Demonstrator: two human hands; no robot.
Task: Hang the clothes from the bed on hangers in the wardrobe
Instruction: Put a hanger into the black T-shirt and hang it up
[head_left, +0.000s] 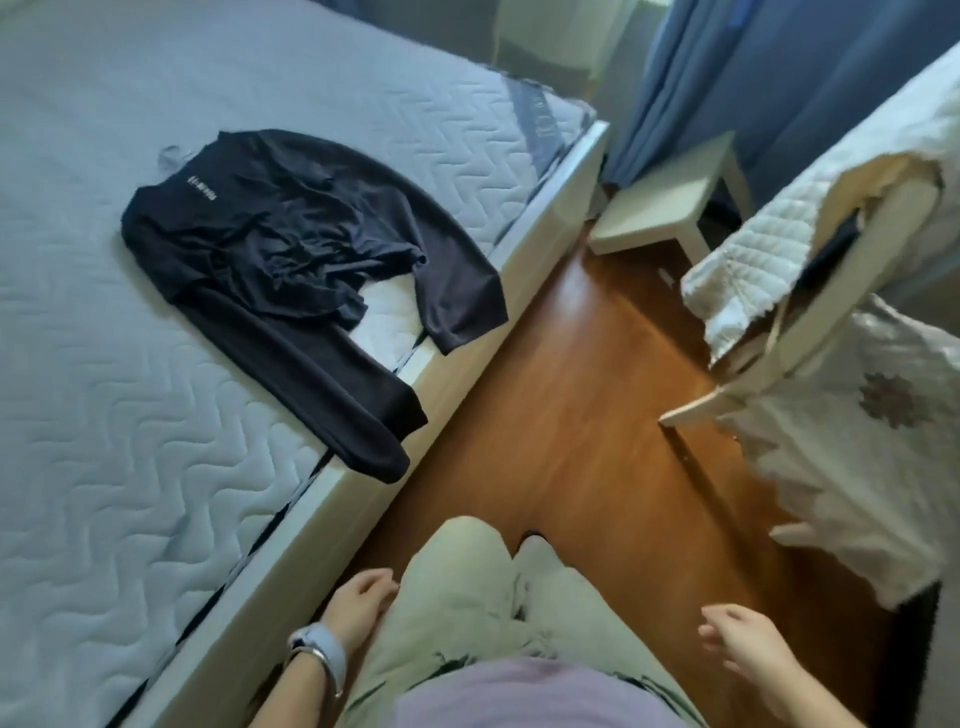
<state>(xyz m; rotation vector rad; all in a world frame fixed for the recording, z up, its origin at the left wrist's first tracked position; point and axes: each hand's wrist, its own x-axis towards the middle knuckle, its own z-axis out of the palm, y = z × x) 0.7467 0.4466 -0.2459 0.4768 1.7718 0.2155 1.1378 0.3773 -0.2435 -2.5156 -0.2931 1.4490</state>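
Shirt print: a short line of small white characters is sitting on the black shirt (291, 249) near its collar, toward the left; it is showing too small and blurred to read.
Mattress band: pale lettering is running along the dark band (540, 117) at the far right corner of the mattress (104, 364), also illegible.
Readable text: none is coming through.

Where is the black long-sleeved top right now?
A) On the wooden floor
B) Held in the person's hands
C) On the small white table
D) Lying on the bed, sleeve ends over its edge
D: the black top lies spread on the mattress with both sleeve ends past the bed's edge, and the left hand and right hand hold nothing.
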